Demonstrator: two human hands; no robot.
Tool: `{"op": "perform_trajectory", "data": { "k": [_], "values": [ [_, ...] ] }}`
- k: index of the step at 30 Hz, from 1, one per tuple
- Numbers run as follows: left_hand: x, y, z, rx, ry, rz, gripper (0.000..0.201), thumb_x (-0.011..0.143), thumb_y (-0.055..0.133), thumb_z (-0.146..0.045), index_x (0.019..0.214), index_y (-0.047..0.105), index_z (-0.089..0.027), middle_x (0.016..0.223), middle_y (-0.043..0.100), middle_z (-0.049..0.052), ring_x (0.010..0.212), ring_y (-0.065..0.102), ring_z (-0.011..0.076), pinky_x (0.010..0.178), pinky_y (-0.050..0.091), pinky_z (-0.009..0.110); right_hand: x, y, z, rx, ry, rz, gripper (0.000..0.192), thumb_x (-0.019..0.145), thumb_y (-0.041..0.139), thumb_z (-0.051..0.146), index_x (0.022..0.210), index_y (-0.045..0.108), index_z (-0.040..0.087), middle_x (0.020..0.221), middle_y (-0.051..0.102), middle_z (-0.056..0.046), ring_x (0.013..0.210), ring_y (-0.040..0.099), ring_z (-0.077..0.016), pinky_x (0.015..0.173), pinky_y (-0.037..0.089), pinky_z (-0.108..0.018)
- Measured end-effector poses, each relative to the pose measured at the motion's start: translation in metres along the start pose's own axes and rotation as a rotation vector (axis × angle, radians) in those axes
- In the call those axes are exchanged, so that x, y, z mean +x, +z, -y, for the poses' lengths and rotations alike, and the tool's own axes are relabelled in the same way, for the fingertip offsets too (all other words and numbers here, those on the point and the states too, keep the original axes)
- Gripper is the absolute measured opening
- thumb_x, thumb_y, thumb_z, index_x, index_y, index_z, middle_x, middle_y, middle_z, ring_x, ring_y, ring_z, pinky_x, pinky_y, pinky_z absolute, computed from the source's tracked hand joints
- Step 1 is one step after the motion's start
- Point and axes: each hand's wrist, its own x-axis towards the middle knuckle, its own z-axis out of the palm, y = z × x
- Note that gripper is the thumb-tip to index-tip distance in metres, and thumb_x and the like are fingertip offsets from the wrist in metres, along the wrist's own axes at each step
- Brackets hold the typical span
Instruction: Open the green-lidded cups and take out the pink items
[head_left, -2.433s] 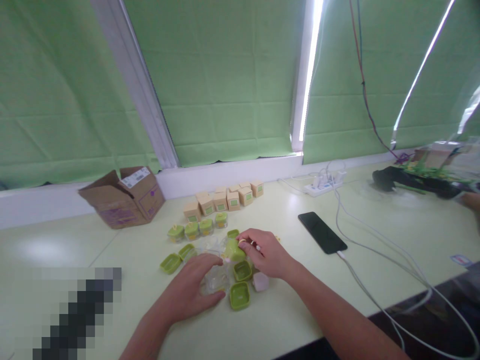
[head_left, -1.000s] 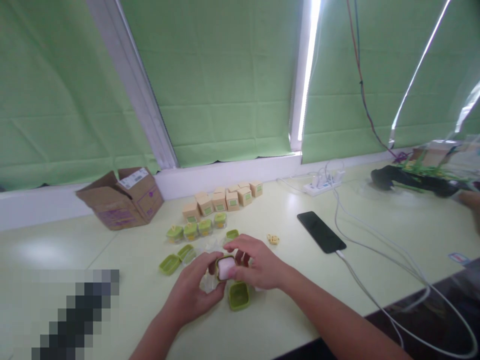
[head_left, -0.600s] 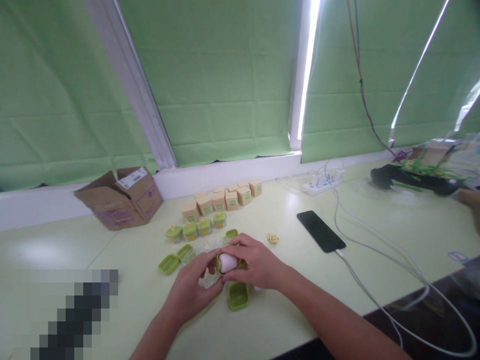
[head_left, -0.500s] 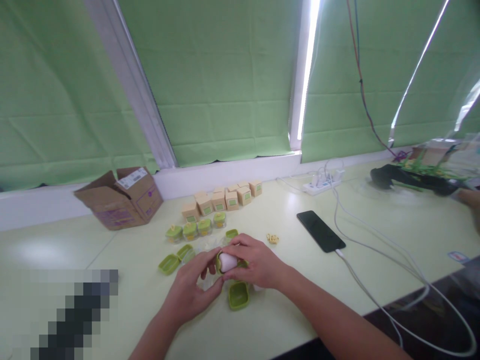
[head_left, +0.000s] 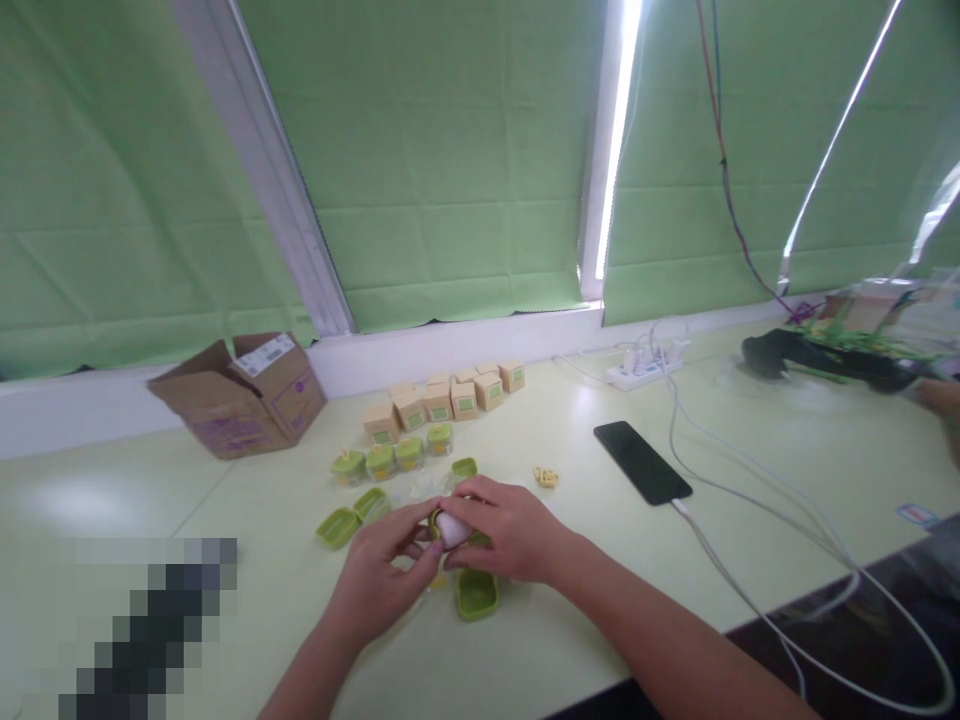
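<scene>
We see both hands meeting over the near middle of the table (head_left: 555, 640); the left hand (head_left: 386, 572) has its fingers curled round a green lid (head_left: 433, 524), its thumb almost meeting them; the right hand (head_left: 514, 530) arches its fingers and thumb, parted only by the pale insert (head_left: 453, 530) they hold; that insert sits at the lid's mouth between the two hands, though how deep we cannot tell. Just nearer than the hands we find a green tray (head_left: 477, 597); to their left lies a pair of green trays (head_left: 337, 528); farther off stand four lidded jars (head_left: 381, 462) in a row, with small cardboard boxes (head_left: 437, 404) behind them; to the right of the hands we note yellow pieces (head_left: 546, 477) and, farther right, a black phone (head_left: 643, 465) on its cable.
</scene>
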Motion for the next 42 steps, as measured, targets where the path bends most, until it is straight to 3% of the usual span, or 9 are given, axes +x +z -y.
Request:
{"op": "perform_trajectory", "data": {
  "k": [8, 22, 26, 30, 34, 42],
  "values": [
    [0.002, 0.003, -0.005, -0.042, -0.024, -0.024, 0.032, 0.077, 0.057, -0.013, 0.108, 0.063, -0.017, 0.092, 0.074, 0.005, 0.066, 0.071, 0.0135, 0.060, 0.060, 0.022, 0.004, -0.005, 0.009, -0.082, -0.052, 0.050, 0.034, 0.092, 0.047, 0.043, 0.112, 0.056, 0.018, 0.102, 0.061, -0.010, 0.091, 0.059, -0.0193, 0.072, 0.050, -0.028],
    [0.002, 0.004, -0.008, 0.218, 0.066, -0.056, 0.032, 0.074, 0.052, -0.012, 0.104, 0.063, -0.013, 0.083, 0.073, 0.006, 0.061, 0.069, 0.0139, 0.060, 0.057, 0.023, 0.005, 0.003, 0.014, -0.224, -0.073, 0.073, 0.025, 0.092, 0.043, 0.035, 0.098, 0.058, 0.015, 0.091, 0.060, -0.007, 0.077, 0.058, -0.0176, 0.063, 0.047, -0.029],
    [0.002, 0.000, -0.009, 0.216, 0.075, -0.072, 0.031, 0.079, 0.052, -0.016, 0.108, 0.062, -0.015, 0.091, 0.072, 0.008, 0.064, 0.067, 0.0141, 0.063, 0.057, 0.026, 0.005, 0.001, 0.012, -0.135, -0.015, 0.025, 0.030, 0.092, 0.045, 0.040, 0.106, 0.057, 0.016, 0.096, 0.061, -0.009, 0.084, 0.059, -0.0186, 0.065, 0.049, -0.027],
    [0.003, -0.003, -0.012, 0.182, 0.064, 0.021, 0.045, 0.081, 0.053, -0.020, 0.126, 0.051, -0.019, 0.117, 0.065, 0.011, 0.075, 0.065, 0.0152, 0.076, 0.056, 0.033, 0.003, -0.002, 0.005, 0.014, 0.071, -0.013, 0.039, 0.088, 0.053, 0.048, 0.112, 0.054, 0.017, 0.103, 0.060, -0.010, 0.093, 0.058, -0.0203, 0.075, 0.051, -0.030],
    [0.004, 0.000, -0.010, 0.184, 0.059, 0.039, 0.048, 0.081, 0.056, -0.019, 0.128, 0.048, -0.020, 0.104, 0.067, 0.007, 0.065, 0.059, 0.0117, 0.063, 0.053, 0.026, 0.003, -0.005, 0.002, 0.113, 0.108, -0.007, 0.039, 0.085, 0.057, 0.045, 0.114, 0.052, 0.019, 0.106, 0.058, -0.009, 0.098, 0.057, -0.0198, 0.083, 0.050, -0.032],
    [0.004, -0.002, -0.009, 0.196, 0.053, 0.020, 0.036, 0.080, 0.060, -0.022, 0.116, 0.054, -0.019, 0.086, 0.065, 0.002, 0.061, 0.055, 0.0111, 0.062, 0.049, 0.025, 0.004, -0.011, 0.006, 0.232, 0.151, -0.004, 0.034, 0.080, 0.063, 0.039, 0.108, 0.055, 0.020, 0.103, 0.058, -0.007, 0.093, 0.056, -0.0182, 0.081, 0.048, -0.031]
  ]
}}
